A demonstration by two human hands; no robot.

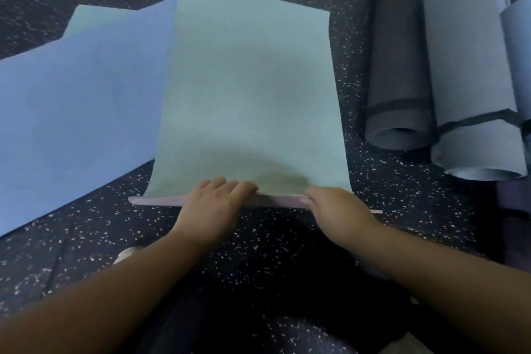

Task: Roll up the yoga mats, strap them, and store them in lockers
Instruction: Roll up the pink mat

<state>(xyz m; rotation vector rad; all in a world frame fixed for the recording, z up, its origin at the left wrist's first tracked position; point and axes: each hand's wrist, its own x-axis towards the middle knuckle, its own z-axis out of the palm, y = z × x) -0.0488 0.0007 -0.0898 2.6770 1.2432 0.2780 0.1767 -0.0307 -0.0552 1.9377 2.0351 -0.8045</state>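
The near edge of the green mat (pixel 247 89) is gripped by the left hand (pixel 214 201) and the right hand (pixel 334 205), fingers curled over it; the fingertips are hidden beneath. The mat is laid flat on the dark speckled floor (pixel 373 210), partly covering a blue mat (pixel 71 112). At the right, a strapped grey roll (pixel 400 66) and a strapped blue roll (pixel 471 89) are cut off by the frame. The foreground is lost in shadow.
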